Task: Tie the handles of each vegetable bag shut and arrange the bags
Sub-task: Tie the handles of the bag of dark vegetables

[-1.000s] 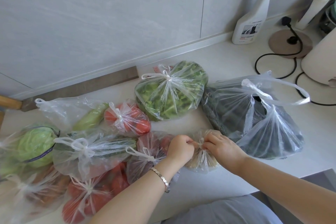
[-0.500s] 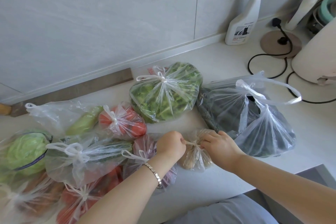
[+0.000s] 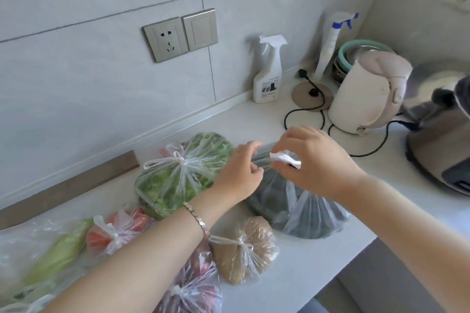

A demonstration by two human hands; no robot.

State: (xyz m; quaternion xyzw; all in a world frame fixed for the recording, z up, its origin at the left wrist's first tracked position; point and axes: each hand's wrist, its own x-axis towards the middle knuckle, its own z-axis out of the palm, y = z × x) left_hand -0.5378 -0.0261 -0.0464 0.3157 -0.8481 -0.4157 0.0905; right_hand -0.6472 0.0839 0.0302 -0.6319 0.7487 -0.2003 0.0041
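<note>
A clear bag of dark green vegetables (image 3: 300, 211) lies on the white counter (image 3: 312, 274), its handles loose. My right hand (image 3: 312, 162) pinches one white handle (image 3: 284, 157) above it. My left hand (image 3: 241, 173) is at the other handle with curled fingers; whether it grips the plastic is unclear. In front lies a small knotted bag of brown produce (image 3: 241, 249). Behind my left hand sits a tied bag of leafy greens (image 3: 178, 175). Left of these are a tied bag of tomatoes (image 3: 119, 229), a bag with a long green vegetable (image 3: 56, 254) and a tied bag of reddish produce (image 3: 198, 287).
A spray bottle (image 3: 268, 73) stands at the wall. A white kettle (image 3: 366, 94) with black cords (image 3: 300, 114) and a steel cooker (image 3: 442, 129) fill the right side. A second spray bottle (image 3: 330, 43) and stacked bowls (image 3: 356, 53) sit in the corner. The counter's front edge runs near the dark bag.
Both hands let go of the small brown bag, which now lies knotted, and moved up and right to the dark bag's handles. The view tilted up and right.
</note>
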